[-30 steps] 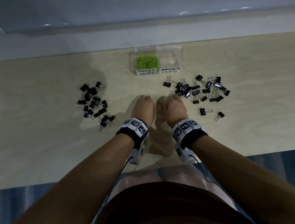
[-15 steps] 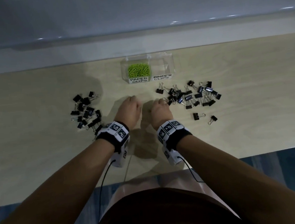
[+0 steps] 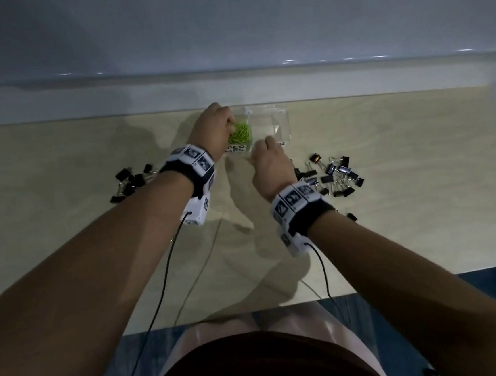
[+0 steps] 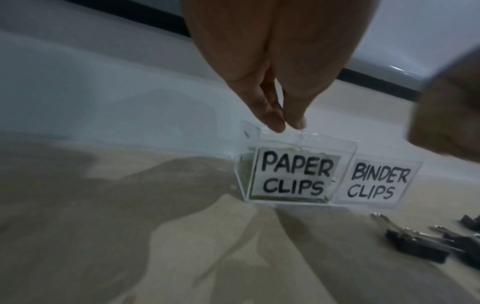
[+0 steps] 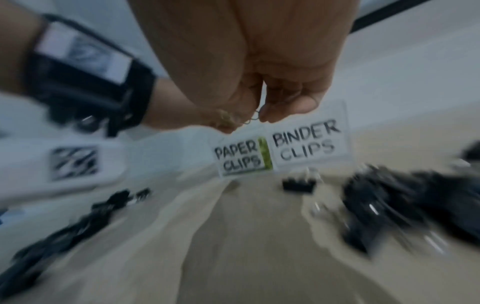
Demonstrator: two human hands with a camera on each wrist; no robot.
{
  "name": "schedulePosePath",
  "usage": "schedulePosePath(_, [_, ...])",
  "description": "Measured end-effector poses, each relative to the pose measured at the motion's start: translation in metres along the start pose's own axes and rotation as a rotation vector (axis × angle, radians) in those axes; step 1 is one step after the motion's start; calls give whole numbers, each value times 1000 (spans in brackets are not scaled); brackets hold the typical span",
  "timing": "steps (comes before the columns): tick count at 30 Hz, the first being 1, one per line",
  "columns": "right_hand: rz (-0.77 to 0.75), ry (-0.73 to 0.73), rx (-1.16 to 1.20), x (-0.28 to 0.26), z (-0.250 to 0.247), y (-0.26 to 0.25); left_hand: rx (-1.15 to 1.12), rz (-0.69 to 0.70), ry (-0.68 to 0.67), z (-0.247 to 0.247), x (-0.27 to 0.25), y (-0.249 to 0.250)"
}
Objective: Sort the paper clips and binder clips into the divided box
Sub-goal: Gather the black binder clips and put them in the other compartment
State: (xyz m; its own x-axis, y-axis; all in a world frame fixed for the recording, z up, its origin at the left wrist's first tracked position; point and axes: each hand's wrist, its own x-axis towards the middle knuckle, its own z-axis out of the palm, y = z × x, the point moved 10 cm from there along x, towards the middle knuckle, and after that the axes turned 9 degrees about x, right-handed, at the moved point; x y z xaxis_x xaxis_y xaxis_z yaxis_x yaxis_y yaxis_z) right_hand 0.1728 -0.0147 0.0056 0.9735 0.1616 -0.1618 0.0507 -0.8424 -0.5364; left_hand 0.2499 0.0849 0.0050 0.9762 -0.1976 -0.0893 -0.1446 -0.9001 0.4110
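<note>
The clear divided box [image 3: 276, 116] stands at the table's far middle, labelled PAPER CLIPS on the left and BINDER CLIPS [image 4: 376, 183] on the right. Green paper clips [image 3: 242, 132] fill the left compartment; the right one looks bare. My left hand [image 3: 229, 125] hangs over the paper-clip compartment, fingertips [image 4: 275, 123] together just above its rim; nothing shows between them. My right hand [image 3: 259, 144] hovers at the box's front, and in the blurred right wrist view it pinches a thin wire paper clip [image 5: 253, 120] between thumb and finger.
Black binder clips lie in two piles, one at the left [image 3: 129, 183] and one at the right [image 3: 332, 174], with a stray clip [image 3: 352, 217] nearer the front. A pale wall rises right behind the box. Wrist-camera cables trail over the table's near edge.
Both hands rose from the table's middle and moved forward to the box. The left hand now hangs over the paper-clip compartment and the right hand is at the box's front.
</note>
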Motion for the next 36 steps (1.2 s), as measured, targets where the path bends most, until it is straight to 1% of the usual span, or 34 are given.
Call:
schedulePosePath(1, [-28, 48, 9, 14, -9, -6, -16, 0, 62, -5, -7, -4])
schedulePosePath(3, [-54, 97, -13, 39, -16, -17, -41, -21, 172, -13, -25, -15])
schedulePosePath(5, [-69, 70, -71, 56, -9, -23, -58, -71, 222, -11, -44, -27])
schedulePosePath(6, [-86, 36, -103, 61, -2, -25, -64, -94, 222, -5, -54, -31])
schedulePosePath(8, [-144, 0, -112, 64, 8, -27, -84, -117, 176, 13, -68, -31])
schedulePosePath(9, [-178, 20, -58, 62, 8, -26, -90, -108, 137, 24, -72, -27])
schedulePosePath(11, [-192, 137, 96, 54, -5, -14, -65, -53, 53, 43, -75, -10])
schedulePosePath(13, [-134, 260, 230, 41, -24, 16, -42, 10, -17, 60, -71, 10])
schedulePosePath(14, [-90, 298, 261, 32, -32, 35, -52, 20, -46, 67, -68, 18])
schedulePosePath(18, [91, 378, 241, -2, -59, 121, -114, 5, -101, 91, -54, 43])
schedulePosePath(20, [162, 338, 163, -9, -61, 148, -86, -18, -115, 99, -49, 52])
schedulePosePath(22, [247, 253, 44, -9, -58, 165, -58, -26, -114, 102, -46, 58])
schedulePosePath(24, [339, 198, -36, -10, -60, 180, -33, -19, -104, 104, -44, 63])
schedulePosePath(27, [458, 135, -28, -15, -64, 205, -11, -28, -98, 103, -45, 64])
schedulePosePath(29, [450, 92, 17, -16, -60, 214, -34, -39, -78, 100, -47, 64])
schedulePosePath(32, [342, 102, 51, -14, -61, 213, -129, -38, -31, 92, -54, 69])
schedulePosePath(34, [341, 93, 107, -15, -60, 216, -156, -20, -11, 89, -57, 75])
schedulePosePath(36, [344, 114, 185, -18, -64, 220, -155, 10, -25, 92, -58, 83])
